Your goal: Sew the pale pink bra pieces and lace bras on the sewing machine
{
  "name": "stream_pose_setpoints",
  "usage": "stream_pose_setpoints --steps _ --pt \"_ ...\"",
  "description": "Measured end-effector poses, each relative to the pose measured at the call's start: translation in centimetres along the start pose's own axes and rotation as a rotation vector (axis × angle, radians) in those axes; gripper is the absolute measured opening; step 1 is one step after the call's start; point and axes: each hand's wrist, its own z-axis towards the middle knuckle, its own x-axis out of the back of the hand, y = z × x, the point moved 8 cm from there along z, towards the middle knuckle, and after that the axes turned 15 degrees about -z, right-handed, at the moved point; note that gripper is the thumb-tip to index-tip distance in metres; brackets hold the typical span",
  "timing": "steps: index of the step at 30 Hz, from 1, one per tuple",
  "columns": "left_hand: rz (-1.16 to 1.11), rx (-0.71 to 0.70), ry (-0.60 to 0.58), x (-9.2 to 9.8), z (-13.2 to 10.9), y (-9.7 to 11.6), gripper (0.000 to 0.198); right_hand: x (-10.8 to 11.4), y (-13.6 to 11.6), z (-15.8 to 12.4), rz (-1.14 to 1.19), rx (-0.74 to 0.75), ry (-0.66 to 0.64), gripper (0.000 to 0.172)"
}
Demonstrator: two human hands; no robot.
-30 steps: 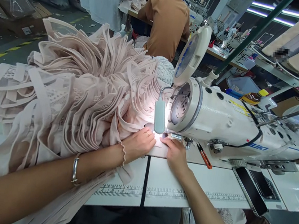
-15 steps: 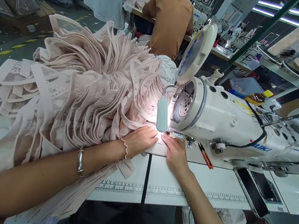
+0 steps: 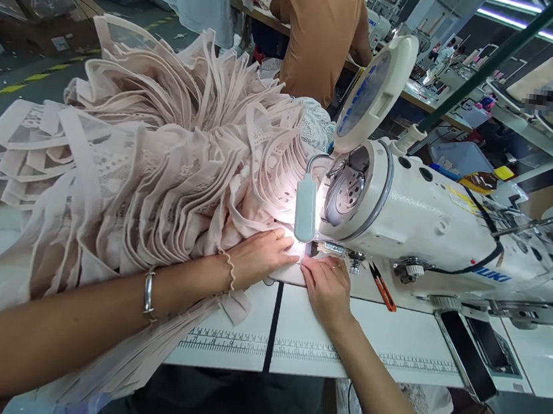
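Note:
My left hand (image 3: pixel 261 257) lies flat on a pale pink fabric piece (image 3: pixel 283 269) at the needle of the white sewing machine (image 3: pixel 420 221), fingers stretched toward the lit spot. My right hand (image 3: pixel 326 285) presses flat on the same piece from the right, fingertips just under the presser foot. A small lamp (image 3: pixel 306 208) shines on the spot. A large heap of pale pink lace and strap pieces (image 3: pixel 153 145) lies left of the machine, under my left forearm.
Orange-handled snips (image 3: pixel 382 287) lie right of my right hand. A black phone (image 3: pixel 467 352) rests on the table (image 3: pixel 391 342) at the right. A printed ruler (image 3: pixel 309 352) runs along the front edge. A person in a brown shirt (image 3: pixel 324 25) sits behind.
Both hands have slid a little farther toward the needle with the fabric piece. The camera has shifted slightly.

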Motion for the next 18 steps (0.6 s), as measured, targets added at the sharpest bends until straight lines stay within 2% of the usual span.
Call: stream_pose_setpoints --steps 3,6,13,16,18 --pt "0.05 0.004 -0.001 0.0 0.1 0.3 0.029 0.1 -0.6 0.1 -0.023 0.032 0.01 0.01" --pt "0.121 -0.034 -0.026 -0.1 0.3 1.3 0.023 0.0 -1.2 0.3 -0.089 0.051 0.005 0.018" --pt "0.182 -0.118 -0.037 -0.4 0.4 2.5 0.027 0.3 -1.9 0.7 -0.104 0.056 0.004 0.023" --pt "0.185 -0.112 -0.044 -0.7 0.6 2.4 0.027 0.1 -1.6 0.7 -0.095 -0.006 0.009 0.026" --pt "0.182 -0.108 -0.061 -0.9 0.6 2.4 0.027 -0.1 -0.8 0.7 -0.01 -0.106 0.012 0.024"
